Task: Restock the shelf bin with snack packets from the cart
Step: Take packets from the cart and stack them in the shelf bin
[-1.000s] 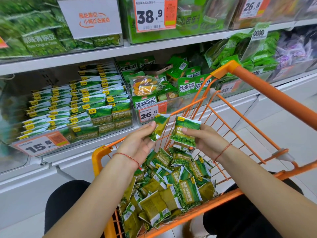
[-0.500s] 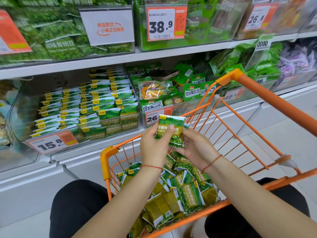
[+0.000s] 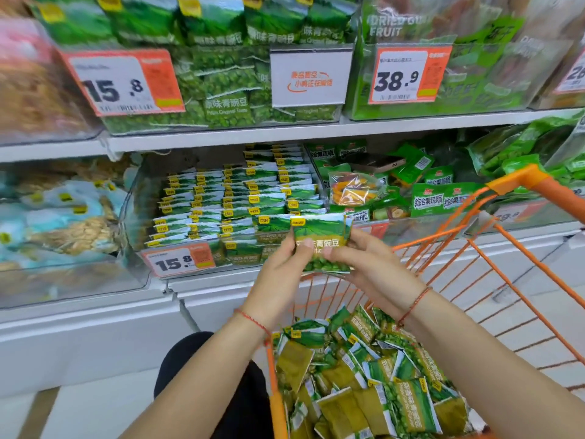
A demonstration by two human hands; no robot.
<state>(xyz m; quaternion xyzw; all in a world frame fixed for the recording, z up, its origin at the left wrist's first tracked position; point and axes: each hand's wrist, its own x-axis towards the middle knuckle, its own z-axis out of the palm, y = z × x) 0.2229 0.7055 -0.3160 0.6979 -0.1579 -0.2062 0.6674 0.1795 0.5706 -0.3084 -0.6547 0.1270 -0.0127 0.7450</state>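
The white lower shelf (image 3: 95, 315) holds a clear shelf bin (image 3: 139, 248) with neat rows of small green snack packets (image 3: 234, 204). An orange and white price tag (image 3: 180, 263) reading 15.8 sits on the front of the bin. Just beside it on the right stands another clear bin (image 3: 421, 224) with green bags of mixed dried fruit (image 3: 427, 201). The upper shelf (image 3: 316, 133) carries big green pea bags (image 3: 226, 99).

A shop aisle: white metal shelves (image 3: 221, 134) carry clear plastic bins (image 3: 136, 217) of green snack packets, orange-and-white price tags (image 3: 122, 82) hang in front, and an orange wire cart (image 3: 519, 248) stands alongside.
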